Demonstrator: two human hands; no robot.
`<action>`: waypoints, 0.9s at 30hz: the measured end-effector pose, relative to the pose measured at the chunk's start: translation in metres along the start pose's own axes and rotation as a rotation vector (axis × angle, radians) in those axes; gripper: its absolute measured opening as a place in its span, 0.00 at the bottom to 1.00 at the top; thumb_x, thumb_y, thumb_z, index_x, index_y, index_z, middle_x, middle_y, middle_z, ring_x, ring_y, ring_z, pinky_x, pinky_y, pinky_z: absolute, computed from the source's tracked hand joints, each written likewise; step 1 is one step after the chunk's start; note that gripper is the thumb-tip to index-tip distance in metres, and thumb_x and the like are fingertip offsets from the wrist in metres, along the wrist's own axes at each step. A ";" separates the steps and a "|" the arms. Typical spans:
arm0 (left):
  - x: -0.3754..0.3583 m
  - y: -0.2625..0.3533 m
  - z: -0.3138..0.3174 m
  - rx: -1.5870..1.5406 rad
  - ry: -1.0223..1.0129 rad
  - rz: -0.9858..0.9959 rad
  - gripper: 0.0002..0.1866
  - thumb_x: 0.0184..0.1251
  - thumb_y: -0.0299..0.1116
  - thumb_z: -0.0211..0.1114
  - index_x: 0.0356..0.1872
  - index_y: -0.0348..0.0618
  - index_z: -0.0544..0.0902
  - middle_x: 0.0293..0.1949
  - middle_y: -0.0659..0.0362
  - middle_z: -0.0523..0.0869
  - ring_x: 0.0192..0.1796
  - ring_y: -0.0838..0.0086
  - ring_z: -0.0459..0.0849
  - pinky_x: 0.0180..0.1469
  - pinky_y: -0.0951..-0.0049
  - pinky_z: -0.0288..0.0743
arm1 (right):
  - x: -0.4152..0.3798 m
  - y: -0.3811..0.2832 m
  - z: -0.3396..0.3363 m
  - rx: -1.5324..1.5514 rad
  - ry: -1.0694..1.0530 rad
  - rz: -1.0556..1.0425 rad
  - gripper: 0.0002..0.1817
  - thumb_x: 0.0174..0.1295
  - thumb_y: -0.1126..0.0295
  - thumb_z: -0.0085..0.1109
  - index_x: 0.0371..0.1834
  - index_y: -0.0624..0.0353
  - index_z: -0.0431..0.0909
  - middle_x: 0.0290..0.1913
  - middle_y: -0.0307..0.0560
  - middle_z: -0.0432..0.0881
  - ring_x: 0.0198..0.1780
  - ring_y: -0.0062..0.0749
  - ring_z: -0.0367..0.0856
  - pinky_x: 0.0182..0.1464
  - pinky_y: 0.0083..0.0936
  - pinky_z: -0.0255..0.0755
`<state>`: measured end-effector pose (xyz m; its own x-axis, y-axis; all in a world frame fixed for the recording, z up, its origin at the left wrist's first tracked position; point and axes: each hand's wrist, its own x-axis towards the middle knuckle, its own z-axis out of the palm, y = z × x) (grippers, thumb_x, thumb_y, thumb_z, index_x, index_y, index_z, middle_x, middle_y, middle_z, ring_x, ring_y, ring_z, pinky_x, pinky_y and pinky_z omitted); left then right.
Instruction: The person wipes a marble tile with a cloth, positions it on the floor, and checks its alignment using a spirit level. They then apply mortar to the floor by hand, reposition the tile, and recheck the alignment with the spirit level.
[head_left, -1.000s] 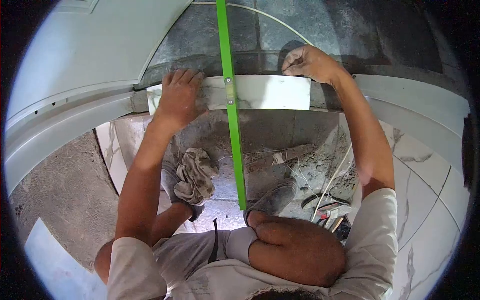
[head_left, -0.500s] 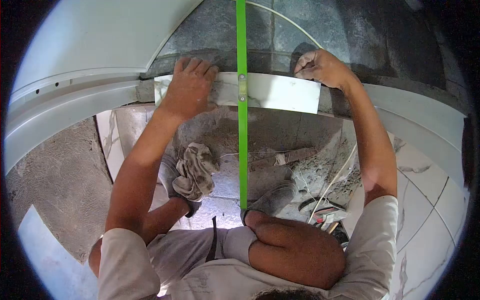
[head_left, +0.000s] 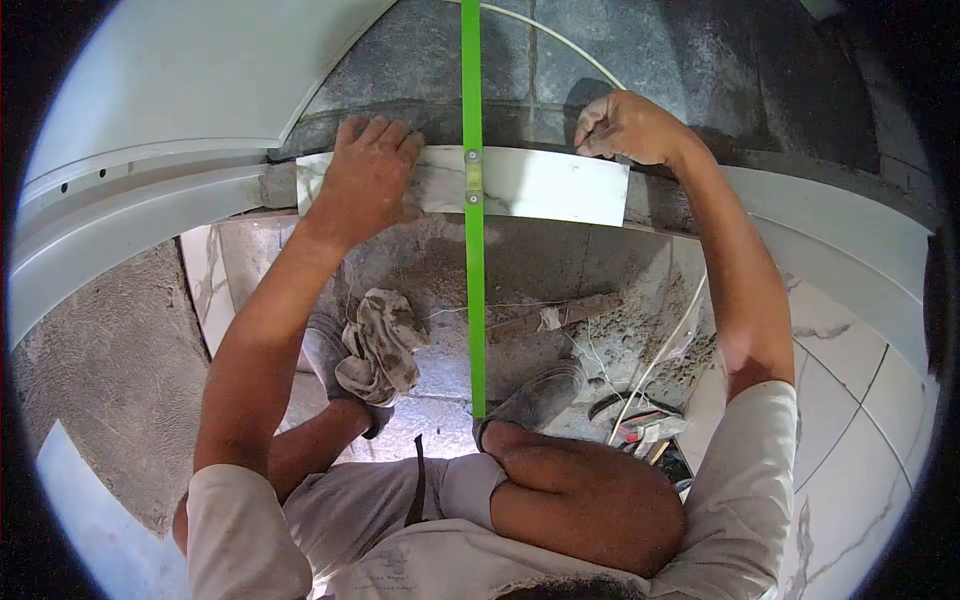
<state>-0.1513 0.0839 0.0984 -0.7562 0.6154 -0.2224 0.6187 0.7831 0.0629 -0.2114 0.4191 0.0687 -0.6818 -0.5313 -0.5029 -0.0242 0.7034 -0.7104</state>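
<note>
A white marble-look tile strip (head_left: 560, 186) lies along the door sill. My left hand (head_left: 366, 180) spans its left part, fingers over the far edge and thumb at the near edge. Across the strip's middle rests a long green spirit level (head_left: 474, 280), its vial over the tile; neither hand touches it. My right hand (head_left: 632, 128) is curled with thumb and fingertips pinched together, just past the strip's far edge near its right end. Whatever those fingers hold, if anything, is too small or hidden to make out.
White door frame pieces (head_left: 830, 215) flank the sill, and a white door panel (head_left: 200, 80) stands at left. A dirty cloth (head_left: 380, 345) lies by my foot. A pale cable (head_left: 655, 375) and tools (head_left: 645, 428) lie at right, near floor tiles (head_left: 840, 400).
The whole view has shifted slightly, so everything sits a little further left. Both hands keep nearly the same places; the strip and level look unmoved relative to each other.
</note>
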 end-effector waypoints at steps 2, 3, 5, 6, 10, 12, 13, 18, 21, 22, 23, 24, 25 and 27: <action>0.000 0.000 -0.001 -0.022 -0.004 0.000 0.44 0.33 0.45 0.81 0.57 0.39 0.75 0.55 0.50 0.76 0.62 0.55 0.72 0.68 0.50 0.58 | 0.000 -0.006 -0.003 -0.019 -0.036 0.041 0.12 0.50 0.65 0.72 0.33 0.61 0.84 0.30 0.45 0.85 0.33 0.28 0.82 0.38 0.27 0.73; 0.000 0.000 -0.002 -0.021 -0.001 -0.001 0.44 0.33 0.45 0.81 0.57 0.39 0.75 0.55 0.50 0.76 0.62 0.55 0.72 0.68 0.50 0.58 | 0.000 -0.010 -0.005 -0.037 -0.073 0.081 0.13 0.50 0.65 0.72 0.33 0.62 0.84 0.31 0.45 0.85 0.35 0.28 0.83 0.40 0.27 0.74; 0.000 0.001 -0.003 -0.015 -0.028 -0.011 0.44 0.32 0.45 0.82 0.57 0.39 0.75 0.56 0.50 0.76 0.62 0.55 0.72 0.68 0.50 0.57 | -0.008 -0.017 -0.005 -0.041 -0.074 0.047 0.14 0.49 0.65 0.73 0.33 0.63 0.83 0.31 0.45 0.85 0.35 0.29 0.83 0.40 0.27 0.74; 0.001 0.000 -0.004 -0.014 -0.027 -0.013 0.44 0.32 0.45 0.82 0.57 0.39 0.75 0.56 0.50 0.76 0.62 0.55 0.72 0.68 0.50 0.57 | -0.010 -0.019 -0.005 -0.044 -0.077 0.016 0.15 0.49 0.64 0.75 0.33 0.64 0.83 0.32 0.46 0.86 0.35 0.29 0.83 0.40 0.27 0.74; 0.001 0.000 -0.001 -0.022 -0.034 -0.013 0.45 0.31 0.45 0.82 0.57 0.40 0.75 0.56 0.50 0.76 0.62 0.55 0.71 0.69 0.50 0.57 | -0.011 -0.007 0.002 0.059 -0.054 -0.030 0.17 0.48 0.64 0.76 0.33 0.66 0.83 0.33 0.48 0.86 0.36 0.30 0.83 0.40 0.29 0.74; 0.001 0.000 0.000 -0.018 -0.022 -0.011 0.44 0.31 0.45 0.82 0.57 0.40 0.75 0.56 0.50 0.76 0.63 0.56 0.71 0.69 0.50 0.57 | -0.013 -0.010 0.002 0.014 -0.046 -0.015 0.16 0.49 0.65 0.75 0.34 0.66 0.83 0.34 0.49 0.86 0.37 0.32 0.83 0.42 0.30 0.75; 0.001 0.000 -0.001 -0.014 -0.040 -0.020 0.44 0.31 0.45 0.82 0.57 0.40 0.75 0.56 0.49 0.76 0.63 0.56 0.71 0.69 0.50 0.57 | -0.014 -0.014 0.002 0.014 -0.045 -0.015 0.16 0.49 0.65 0.75 0.34 0.66 0.83 0.34 0.49 0.86 0.37 0.32 0.83 0.42 0.30 0.75; 0.002 0.000 -0.002 -0.016 -0.048 -0.021 0.44 0.31 0.45 0.81 0.56 0.40 0.76 0.57 0.49 0.76 0.64 0.56 0.71 0.69 0.51 0.57 | -0.013 -0.011 0.003 -0.011 -0.015 -0.009 0.17 0.49 0.64 0.75 0.35 0.65 0.84 0.34 0.50 0.86 0.38 0.33 0.82 0.41 0.31 0.72; 0.002 0.000 -0.001 0.003 -0.041 -0.024 0.44 0.31 0.45 0.82 0.56 0.40 0.76 0.57 0.49 0.76 0.64 0.56 0.71 0.70 0.51 0.56 | -0.013 -0.011 0.001 -0.043 -0.039 -0.026 0.17 0.49 0.63 0.75 0.35 0.65 0.83 0.34 0.50 0.86 0.37 0.33 0.82 0.40 0.32 0.71; 0.002 0.000 -0.001 -0.003 -0.044 -0.026 0.44 0.31 0.46 0.82 0.56 0.40 0.76 0.57 0.49 0.76 0.64 0.56 0.71 0.70 0.51 0.56 | -0.012 -0.012 0.001 -0.044 -0.038 -0.027 0.17 0.49 0.63 0.75 0.35 0.65 0.83 0.34 0.50 0.86 0.37 0.33 0.82 0.40 0.32 0.71; 0.002 0.000 -0.002 -0.009 -0.047 -0.029 0.44 0.31 0.46 0.82 0.56 0.40 0.76 0.57 0.50 0.76 0.64 0.56 0.71 0.70 0.51 0.56 | -0.012 -0.012 0.000 -0.060 -0.042 -0.031 0.17 0.49 0.63 0.75 0.35 0.65 0.83 0.34 0.50 0.86 0.37 0.33 0.82 0.40 0.32 0.71; 0.001 0.000 0.000 -0.010 -0.047 -0.028 0.44 0.31 0.46 0.82 0.56 0.40 0.76 0.57 0.50 0.76 0.64 0.56 0.71 0.70 0.51 0.56 | -0.011 -0.012 0.000 -0.074 -0.045 -0.033 0.17 0.49 0.63 0.75 0.35 0.65 0.83 0.34 0.50 0.86 0.37 0.33 0.82 0.40 0.32 0.71; 0.001 -0.001 0.002 -0.015 -0.026 -0.020 0.44 0.30 0.46 0.82 0.56 0.40 0.76 0.56 0.49 0.76 0.64 0.56 0.71 0.70 0.51 0.56 | -0.011 -0.013 0.000 -0.075 -0.044 -0.032 0.17 0.49 0.63 0.75 0.35 0.65 0.83 0.34 0.50 0.86 0.37 0.33 0.82 0.40 0.32 0.71; 0.001 -0.001 0.002 -0.020 -0.003 -0.010 0.44 0.30 0.46 0.82 0.56 0.40 0.76 0.56 0.49 0.76 0.64 0.56 0.71 0.69 0.50 0.56 | -0.011 -0.014 -0.001 -0.086 -0.056 -0.024 0.17 0.49 0.64 0.74 0.35 0.65 0.83 0.34 0.50 0.86 0.37 0.33 0.82 0.41 0.32 0.72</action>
<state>-0.1528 0.0833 0.0962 -0.7617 0.6071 -0.2265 0.6065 0.7910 0.0804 -0.2043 0.4154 0.0842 -0.6383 -0.5727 -0.5144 -0.1045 0.7265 -0.6792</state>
